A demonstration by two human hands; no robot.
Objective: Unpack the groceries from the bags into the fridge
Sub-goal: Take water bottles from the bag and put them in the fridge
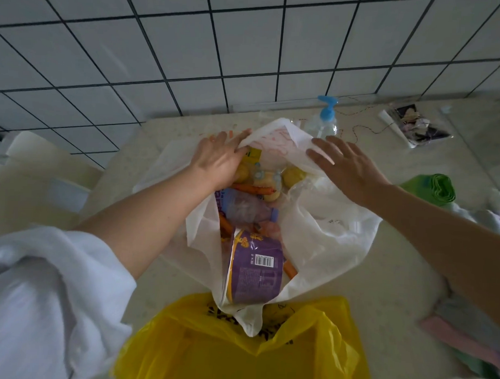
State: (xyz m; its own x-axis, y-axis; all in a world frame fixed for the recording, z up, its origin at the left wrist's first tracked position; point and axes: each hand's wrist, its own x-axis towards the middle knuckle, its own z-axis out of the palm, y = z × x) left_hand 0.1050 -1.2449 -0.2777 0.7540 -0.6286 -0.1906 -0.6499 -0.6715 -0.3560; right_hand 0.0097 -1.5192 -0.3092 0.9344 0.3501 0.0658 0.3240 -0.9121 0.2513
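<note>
Foreground: a yellow bag (237, 347) sits nearest on the counter (381, 279), untouched.
White bag: the white bag (326, 229) lies open, still full: purple packet (254, 270), bottle (245, 207), carrots (253, 189), yellow fruit (293, 175).
Left hand: the left hand (218, 160) pinches the bag's far rim.
Right hand: the right hand (348, 167) rests flat, fingers spread, on the plastic.
Behind: a pump bottle (325, 118) stands by the tiled wall (248, 47).
Progress: barely begun, apparently; no fridge in view.

A blue-capped pump bottle (325, 118) stands on the counter (382, 273) near the tiled wall (248, 42); a green roll (438, 189) lies at right.
</note>
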